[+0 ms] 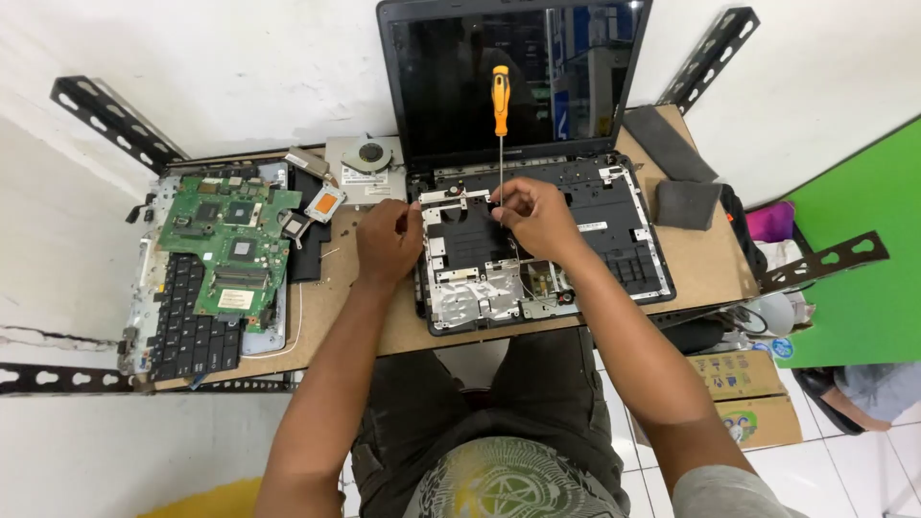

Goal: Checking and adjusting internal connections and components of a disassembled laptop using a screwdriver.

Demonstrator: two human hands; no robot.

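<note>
The right hand [537, 219] has its grip pinched on the thin shaft of an orange-handled screwdriver [500, 101], which stands upright with its tip inside the stripped laptop base [614, 240] at the tabletop [705, 264] centre. The left hand [387, 240] rests curled against the base's left edge, touching the metal frame [460, 278]; I cannot tell whether it grips anything. The base's front edge lies near the tabletop's near rim. A green circuit board [235, 245] on a keyboard [187, 331] crowds the left end; bare board shows right of the laptop
</note>
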